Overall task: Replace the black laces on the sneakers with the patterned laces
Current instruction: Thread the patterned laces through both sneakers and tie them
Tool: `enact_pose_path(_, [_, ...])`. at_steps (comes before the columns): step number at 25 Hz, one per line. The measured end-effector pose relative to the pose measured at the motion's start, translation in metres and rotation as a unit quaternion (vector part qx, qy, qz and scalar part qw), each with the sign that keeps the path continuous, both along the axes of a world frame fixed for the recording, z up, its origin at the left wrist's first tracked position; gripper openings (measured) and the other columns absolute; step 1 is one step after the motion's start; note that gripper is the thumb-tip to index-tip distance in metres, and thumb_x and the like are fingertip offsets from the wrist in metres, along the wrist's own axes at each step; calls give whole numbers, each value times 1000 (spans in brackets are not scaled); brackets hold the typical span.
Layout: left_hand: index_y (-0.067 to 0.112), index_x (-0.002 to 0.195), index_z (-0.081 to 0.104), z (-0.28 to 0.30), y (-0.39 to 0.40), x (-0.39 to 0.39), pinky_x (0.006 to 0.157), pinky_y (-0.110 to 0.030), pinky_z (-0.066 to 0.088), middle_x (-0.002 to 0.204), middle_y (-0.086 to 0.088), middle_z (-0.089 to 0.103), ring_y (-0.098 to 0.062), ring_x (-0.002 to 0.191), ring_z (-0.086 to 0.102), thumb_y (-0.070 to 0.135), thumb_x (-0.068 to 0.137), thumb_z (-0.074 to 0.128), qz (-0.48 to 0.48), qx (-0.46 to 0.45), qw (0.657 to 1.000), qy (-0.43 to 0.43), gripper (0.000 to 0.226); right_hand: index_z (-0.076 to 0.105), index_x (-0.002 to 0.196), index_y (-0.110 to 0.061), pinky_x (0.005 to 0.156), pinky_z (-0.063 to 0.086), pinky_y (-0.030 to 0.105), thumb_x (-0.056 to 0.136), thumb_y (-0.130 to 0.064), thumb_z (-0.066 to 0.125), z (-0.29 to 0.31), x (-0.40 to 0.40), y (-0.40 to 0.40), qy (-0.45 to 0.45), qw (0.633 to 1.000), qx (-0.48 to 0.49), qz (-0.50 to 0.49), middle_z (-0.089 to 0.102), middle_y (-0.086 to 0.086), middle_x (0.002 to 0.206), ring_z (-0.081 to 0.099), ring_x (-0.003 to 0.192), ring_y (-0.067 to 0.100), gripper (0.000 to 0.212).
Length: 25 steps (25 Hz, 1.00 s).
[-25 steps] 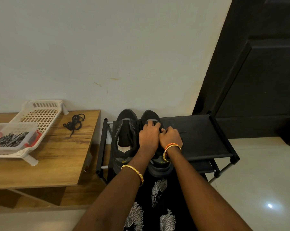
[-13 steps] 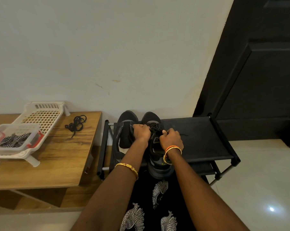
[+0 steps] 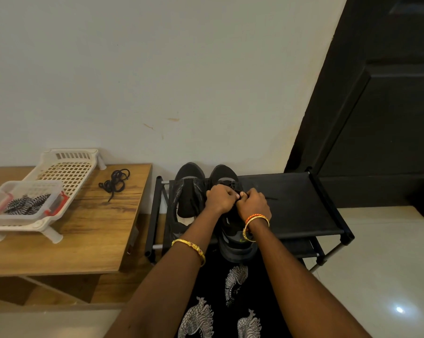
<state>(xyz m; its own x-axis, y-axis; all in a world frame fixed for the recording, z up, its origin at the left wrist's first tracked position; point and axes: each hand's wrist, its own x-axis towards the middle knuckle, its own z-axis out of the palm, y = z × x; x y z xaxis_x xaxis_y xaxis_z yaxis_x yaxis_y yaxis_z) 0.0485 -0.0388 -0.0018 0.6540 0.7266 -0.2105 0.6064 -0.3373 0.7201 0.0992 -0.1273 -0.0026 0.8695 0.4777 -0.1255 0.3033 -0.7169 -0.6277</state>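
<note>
1. On the top shelf of the black shoe rack (image 3: 303, 206), the two black sneakers stood side by side, toes to the wall, within your easy reach.
2. Your left hand (image 3: 219, 197) and right hand (image 3: 253, 206) met over the right sneaker (image 3: 224, 174), fingers curled tight on its black lace (image 3: 236, 191), apparently to work it out of the eyelets.
3. You had the left sneaker (image 3: 189, 191) lying open and seemingly lace-free beside it.
4. A loose black lace (image 3: 114, 181) lay coiled on the wooden surface (image 3: 84, 230), probably set aside as finished with.
5. Your patterned laces (image 3: 26, 203) waited in the clear container (image 3: 25, 189) resting on the white basket (image 3: 69, 167), well apart from the shoes.
</note>
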Motion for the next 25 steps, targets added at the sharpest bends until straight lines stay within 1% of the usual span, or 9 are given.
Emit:
enact_pose_path(6, [19,89,75,27,-4,-5,108,-35,37,106,-2,72,-13,107,59,15,87,67,106,-164,962,-189,9,54,108,-10,77,46,38,97,-30,42,0,-1,0,-11,1000,-3,-2,55,13,112,57,98,31,26])
enact_pose_path(9, [2,105,69,60,0,-10,91,-21,43,112,-7,68,-11,102,59,6,91,61,112,-226,920,-299,16,55,110,-10,76,45,37,97,-31,43,-1,-1,0,-10,1000,4,-4,55,12,112,57,98,30,27])
enact_pose_path(12, [8,87,62,62,1,-13,73,-18,52,93,-9,69,-15,83,63,5,96,49,107,-285,891,-337,15,55,109,-10,76,44,37,97,-31,42,-1,-1,0,-8,1000,8,-5,55,12,111,57,98,30,27])
enact_pose_path(14, [11,83,54,53,-2,-14,58,-18,47,77,-5,60,-10,64,55,9,96,48,104,-234,926,-278,14,55,108,-10,74,42,35,97,-31,43,-1,-1,1,-10,1000,7,-5,55,11,110,57,97,29,27])
enact_pose_path(15, [13,86,52,47,-3,-13,63,-24,46,75,-1,57,-10,65,53,12,95,51,87,-160,958,-224,9,55,107,-10,73,42,34,97,-31,43,-1,-1,1,-11,1000,6,-5,55,11,109,57,96,29,26])
enact_pose_path(17, [18,91,60,32,-4,-10,84,-36,43,82,1,59,-17,87,55,20,94,53,-6,33,997,-68,7,55,105,-10,74,45,36,96,-32,43,-3,0,1,-11,1000,7,-6,55,12,108,57,94,29,26])
enact_pose_path(19, [18,95,69,22,-8,-5,97,-46,33,100,-2,65,-24,110,48,26,95,53,-58,153,986,41,18,55,105,-11,77,48,39,96,-32,43,-3,0,1,-11,1000,5,-7,55,12,109,58,94,30,26])
enact_pose_path(22, [16,98,71,17,-12,1,99,-48,31,112,-7,62,-28,116,46,28,95,54,-37,198,978,60,22,55,105,-11,79,50,41,95,-31,43,-4,1,2,-11,1000,5,-8,55,12,109,58,94,30,25])
enact_pose_path(25, [21,94,73,7,-7,0,99,-51,34,112,-6,64,-27,115,49,32,93,57,-28,121,990,59,19,55,106,-11,77,48,38,96,-31,43,-3,1,2,-12,1000,2,-3,55,13,110,58,95,31,26])
